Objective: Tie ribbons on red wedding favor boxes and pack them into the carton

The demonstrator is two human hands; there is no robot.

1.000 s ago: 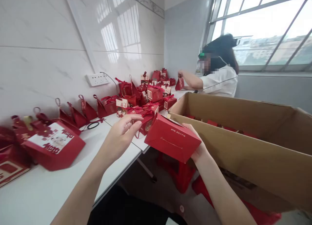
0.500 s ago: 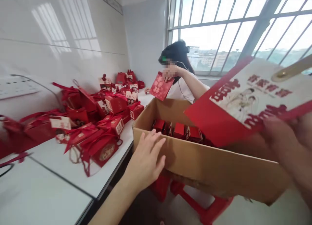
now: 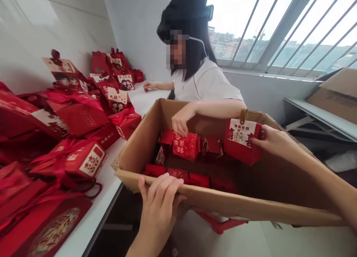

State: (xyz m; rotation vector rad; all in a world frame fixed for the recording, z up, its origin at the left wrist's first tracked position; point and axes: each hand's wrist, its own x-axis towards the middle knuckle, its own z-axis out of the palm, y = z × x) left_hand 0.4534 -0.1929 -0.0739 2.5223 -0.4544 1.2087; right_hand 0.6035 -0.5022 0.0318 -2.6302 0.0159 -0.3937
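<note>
My right hand point(image 3: 269, 140) pinches the right side of a red gift box point(image 3: 242, 142) with a white printed card and a tan strap, held inside the large cardboard box point(image 3: 240, 203) towards its back wall. My left hand point(image 3: 160, 197) rests on the near rim of the cardboard box, fingers curled over the edge. Several red boxes point(image 3: 199, 179) lie in rows inside. A person's hand point(image 3: 182, 119) touches the top of another red gift box point(image 3: 185, 147) in the back row.
Many red gift boxes point(image 3: 75, 112) crowd the white table point(image 3: 111, 160) on the left. Across the cardboard box is a person in a white shirt point(image 3: 214, 80). A red stool point(image 3: 220, 224) stands underneath. Another cardboard box point(image 3: 338, 90) sits on a shelf at the right.
My right hand has lowered its red gift box into the cardboard box. My left hand has closed onto the rim. The person has put the other red box inside. The view has moved closer.
</note>
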